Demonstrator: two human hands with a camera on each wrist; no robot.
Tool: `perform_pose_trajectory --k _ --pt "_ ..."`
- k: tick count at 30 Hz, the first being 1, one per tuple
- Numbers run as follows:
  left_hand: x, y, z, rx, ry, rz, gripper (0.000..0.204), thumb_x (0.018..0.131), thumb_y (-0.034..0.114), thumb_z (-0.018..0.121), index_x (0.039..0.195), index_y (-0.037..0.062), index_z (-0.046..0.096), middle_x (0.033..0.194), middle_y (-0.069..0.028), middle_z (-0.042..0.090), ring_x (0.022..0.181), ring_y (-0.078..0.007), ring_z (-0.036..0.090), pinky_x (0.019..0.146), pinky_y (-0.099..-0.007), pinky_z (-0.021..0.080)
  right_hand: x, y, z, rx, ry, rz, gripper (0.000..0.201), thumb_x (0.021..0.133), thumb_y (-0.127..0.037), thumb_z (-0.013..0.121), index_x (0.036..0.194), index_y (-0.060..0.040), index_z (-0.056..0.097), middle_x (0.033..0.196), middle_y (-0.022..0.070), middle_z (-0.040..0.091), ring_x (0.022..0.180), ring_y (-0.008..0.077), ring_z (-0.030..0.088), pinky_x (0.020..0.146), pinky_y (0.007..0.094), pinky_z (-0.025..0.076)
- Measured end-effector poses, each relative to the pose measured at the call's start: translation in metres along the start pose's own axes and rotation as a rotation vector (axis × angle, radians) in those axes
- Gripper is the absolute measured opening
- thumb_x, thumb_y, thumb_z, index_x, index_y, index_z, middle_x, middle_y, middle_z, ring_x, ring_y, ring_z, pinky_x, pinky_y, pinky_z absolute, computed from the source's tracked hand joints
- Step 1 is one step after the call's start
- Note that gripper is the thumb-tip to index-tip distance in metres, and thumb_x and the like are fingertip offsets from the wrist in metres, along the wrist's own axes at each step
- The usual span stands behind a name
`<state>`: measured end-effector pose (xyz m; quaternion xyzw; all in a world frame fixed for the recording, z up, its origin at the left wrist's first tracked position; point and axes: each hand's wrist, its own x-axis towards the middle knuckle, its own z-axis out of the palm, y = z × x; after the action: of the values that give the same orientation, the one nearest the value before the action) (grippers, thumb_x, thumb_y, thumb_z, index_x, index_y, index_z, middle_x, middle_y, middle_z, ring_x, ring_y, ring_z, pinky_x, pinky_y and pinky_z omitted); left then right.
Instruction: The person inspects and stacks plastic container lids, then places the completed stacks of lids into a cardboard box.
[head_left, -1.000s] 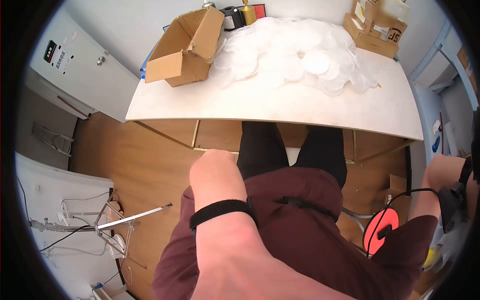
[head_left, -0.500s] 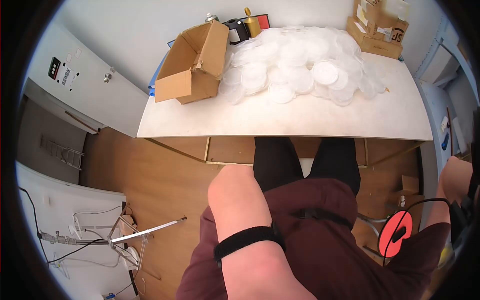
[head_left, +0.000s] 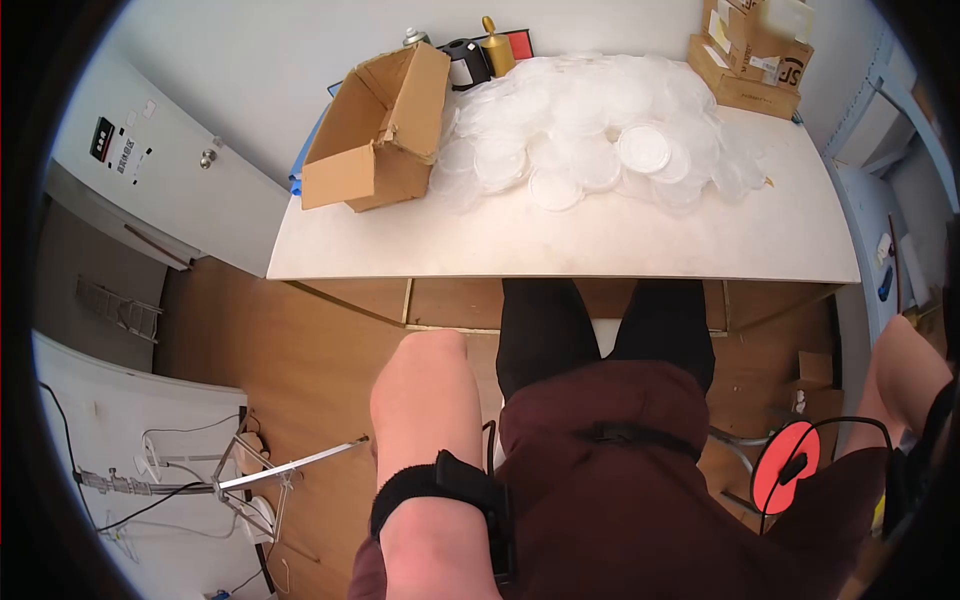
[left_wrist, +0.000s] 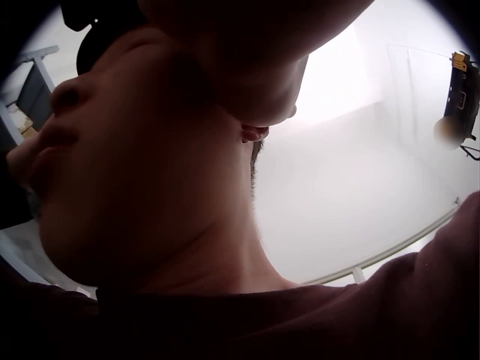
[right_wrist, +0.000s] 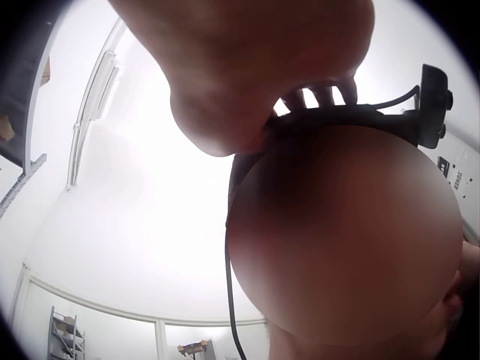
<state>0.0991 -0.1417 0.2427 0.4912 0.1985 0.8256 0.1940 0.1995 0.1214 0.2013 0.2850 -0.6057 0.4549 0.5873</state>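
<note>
Both arms are bent up, so neither hand shows in the head view. There the left arm (head_left: pixel 430 400) with its black wrist strap (head_left: pixel 425 495) rises at the centre, and the right arm (head_left: pixel 905 375) at the right edge. In the left wrist view the left hand (left_wrist: pixel 255 45) is at the side of the person's head, close to the ear; its fingers are out of sight. The right wrist view shows the right hand (right_wrist: pixel 262 60) at the black head strap (right_wrist: pixel 330 116), its fingertips (right_wrist: pixel 322 95) curled down on it. A small black camera (right_wrist: pixel 432 109) sits on that strap.
A white table (head_left: pixel 560 245) stands in front, bearing a heap of thin translucent round lids (head_left: pixel 590 130). An open cardboard box (head_left: pixel 400 165) is left of the heap, more boxes (head_left: pixel 750 90) behind right. A metal stand (head_left: pixel 210 487) is at left, a red disc (head_left: pixel 775 480) at right.
The head view has tilted and shifted, first up and right, then slightly back left. The left arm has turned, bringing the dark device on its wrist strap into sight.
</note>
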Motion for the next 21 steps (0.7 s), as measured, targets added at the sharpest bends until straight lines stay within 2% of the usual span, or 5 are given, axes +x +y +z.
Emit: perform_pose_trajectory --k 4,7,11,15,21 --pt "-0.01 -0.006 0.011 0.007 0.034 -0.033 0.031 0.117 0.034 0.065 0.147 0.0255 0.064 0.145 -0.0005 0.068 0.133 -0.019 0.068 0.127 -0.047 0.041 -0.009 -0.005 -0.006 0.016 0.01 0.026 0.081 0.11 -0.06 0.069 0.176 -0.0214 0.042 0.168 0.0144 0.055 0.134 0.0306 0.066 0.112 0.0448 0.052" --pt "-0.039 0.005 0.032 0.04 0.176 -0.158 0.032 0.117 0.035 0.065 0.148 0.0253 0.064 0.146 -0.001 0.068 0.134 -0.0193 0.068 0.127 -0.0471 0.041 -0.043 -0.027 0.007 0.062 0.071 0.189 0.08 0.11 -0.06 0.069 0.176 -0.0215 0.042 0.168 0.0141 0.056 0.134 0.0304 0.066 0.112 0.0448 0.052" --pt "-0.035 0.006 0.027 0.052 0.139 -0.132 0.033 0.118 0.035 0.064 0.149 0.0249 0.064 0.148 -0.0017 0.067 0.135 -0.0199 0.067 0.128 -0.0473 0.041 -0.036 -0.014 0.006 0.076 0.061 0.125 0.08 0.11 -0.059 0.069 0.176 -0.0217 0.043 0.167 0.0138 0.056 0.134 0.0301 0.066 0.113 0.0448 0.052" --pt "-0.054 -0.006 0.037 -0.015 0.236 -0.155 0.034 0.118 0.035 0.064 0.151 0.0245 0.063 0.15 -0.0023 0.067 0.136 -0.0204 0.067 0.128 -0.0474 0.04 -0.039 -0.027 -0.002 0.057 0.008 0.216 0.079 0.11 -0.059 0.069 0.175 -0.0219 0.043 0.167 0.0134 0.056 0.134 0.0299 0.066 0.113 0.0449 0.052" --pt "-0.047 0.01 0.026 0.08 0.186 -0.146 0.036 0.118 0.036 0.063 0.153 0.024 0.062 0.153 -0.0033 0.066 0.137 -0.0211 0.067 0.129 -0.0476 0.04 -0.033 0.007 0.024 0.135 0.053 0.123 0.078 0.111 -0.058 0.069 0.175 -0.0222 0.043 0.167 0.0129 0.056 0.135 0.0295 0.066 0.113 0.0449 0.052"
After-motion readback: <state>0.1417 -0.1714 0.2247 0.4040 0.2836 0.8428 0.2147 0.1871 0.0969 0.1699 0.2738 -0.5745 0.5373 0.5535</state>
